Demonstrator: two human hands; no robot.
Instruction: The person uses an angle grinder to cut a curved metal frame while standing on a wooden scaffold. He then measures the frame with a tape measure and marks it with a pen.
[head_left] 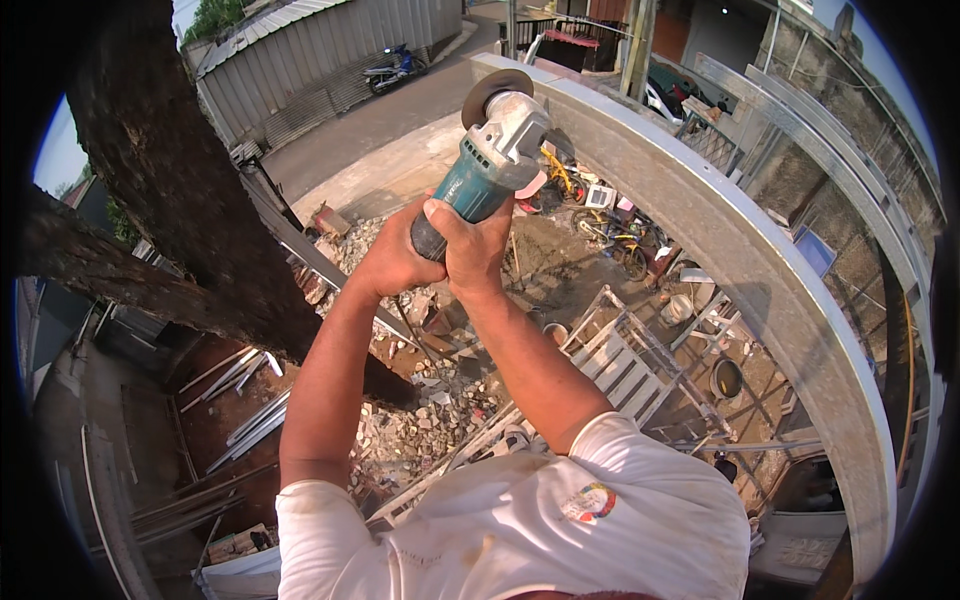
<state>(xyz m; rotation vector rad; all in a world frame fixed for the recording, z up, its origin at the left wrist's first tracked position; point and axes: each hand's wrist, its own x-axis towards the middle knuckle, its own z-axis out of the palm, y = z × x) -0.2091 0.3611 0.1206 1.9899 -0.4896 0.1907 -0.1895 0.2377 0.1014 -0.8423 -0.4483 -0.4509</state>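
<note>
One tree trunk [170, 180] stands well to the left of the hands. Left hand [392, 258] is clenched around the rear of one teal angle grinder [490, 160]; right hand [474, 250] grasps the same handle, touching the left. The grinder extends up and away from both hands, its one disc [492, 90] at the near end of one curved grey metal beam [760, 280], which runs down to the right. Below the hands lies rubble [420, 420]; right of them, two bicycles [600, 215].

Both hands [440, 250] grip angle grinder [492, 155], disc seemingly touching steel beam [720, 230]
</note>
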